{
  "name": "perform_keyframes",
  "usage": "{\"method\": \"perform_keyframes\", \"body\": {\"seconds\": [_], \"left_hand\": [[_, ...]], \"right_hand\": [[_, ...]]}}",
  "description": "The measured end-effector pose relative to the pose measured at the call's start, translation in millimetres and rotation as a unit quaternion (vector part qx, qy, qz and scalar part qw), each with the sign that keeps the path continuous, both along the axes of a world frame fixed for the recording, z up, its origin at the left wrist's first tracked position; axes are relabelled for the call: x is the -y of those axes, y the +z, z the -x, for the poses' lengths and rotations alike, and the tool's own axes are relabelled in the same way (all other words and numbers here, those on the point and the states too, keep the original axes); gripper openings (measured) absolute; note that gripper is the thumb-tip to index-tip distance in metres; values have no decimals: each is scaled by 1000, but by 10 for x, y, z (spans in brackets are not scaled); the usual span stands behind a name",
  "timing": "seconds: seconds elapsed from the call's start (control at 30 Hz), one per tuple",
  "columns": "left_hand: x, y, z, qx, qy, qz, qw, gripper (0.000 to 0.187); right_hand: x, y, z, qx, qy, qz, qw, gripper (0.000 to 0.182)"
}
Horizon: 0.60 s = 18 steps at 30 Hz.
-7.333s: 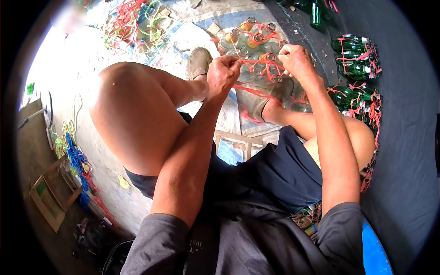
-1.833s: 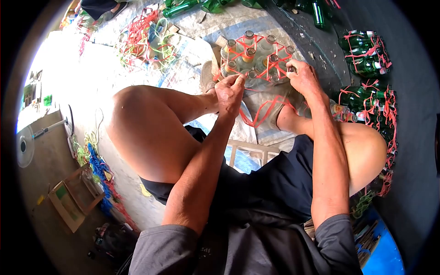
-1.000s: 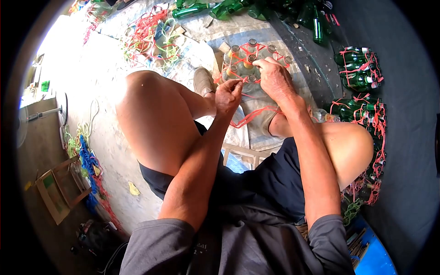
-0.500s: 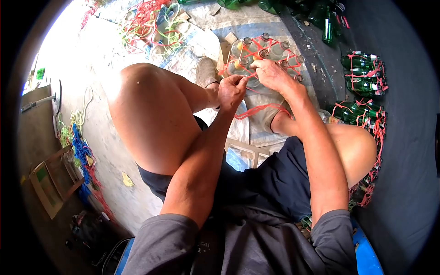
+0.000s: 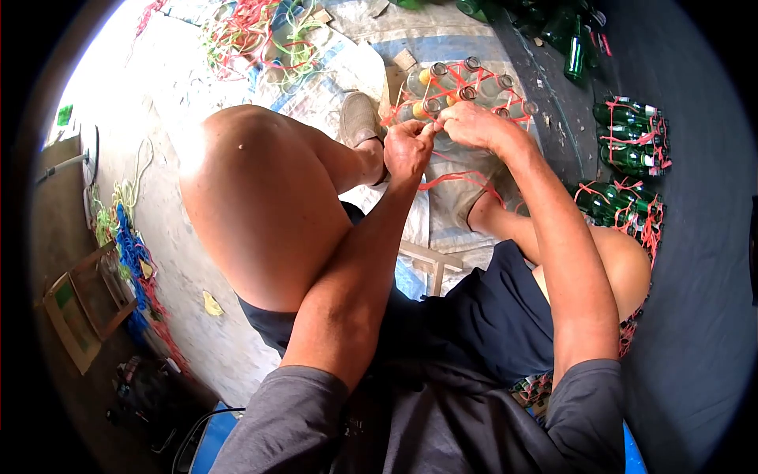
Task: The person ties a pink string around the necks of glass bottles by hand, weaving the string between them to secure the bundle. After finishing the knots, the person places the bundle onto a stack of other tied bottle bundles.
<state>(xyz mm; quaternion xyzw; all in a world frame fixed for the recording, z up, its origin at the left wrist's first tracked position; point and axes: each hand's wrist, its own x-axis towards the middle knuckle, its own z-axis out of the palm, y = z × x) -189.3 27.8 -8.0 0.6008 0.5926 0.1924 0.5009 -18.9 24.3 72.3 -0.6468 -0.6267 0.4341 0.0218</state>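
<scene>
Tangled strings (image 5: 237, 39) lie far left; the left hand (image 5: 408, 148) pinches red string (image 5: 474, 173) at the upright clear bottles' (image 5: 414, 82) near side; the right hand's (image 5: 474, 126) fingertips meet there, grip unclear; green bottles (image 5: 628, 136) lie right.

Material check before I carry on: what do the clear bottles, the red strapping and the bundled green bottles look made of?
Clear bottles: smooth glass, judging by the see-through bodies and thick, shiny rims.
Red strapping: probably plastic, thin and flat with a slight sheen; ribbon is possible.
Green bottles: glossy glass, from the translucent colour and sharp highlights.
</scene>
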Motion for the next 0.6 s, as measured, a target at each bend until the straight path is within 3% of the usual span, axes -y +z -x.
{"method": "perform_keyframes", "body": {"seconds": [0.17,0.23,0.33,0.43,0.6], "left_hand": [[-21,-57,-24,17,23,0,1000,39],[-32,-27,-42,12,31,-4,999,38],[-29,25,-75,2,36,-8,999,41],[-21,69,-81,9,32,-10,999,44],[-14,143,-67,21,24,-3,999,45]], "right_hand": [[-23,-30,10,91,63,0,994,31],[-71,228,41,116,105,20,987,27],[-56,130,-10,157,102,-31,982,21],[-40,136,-33,174,178,-116,962,17],[28,234,-28,209,188,-157,947,24]]}}
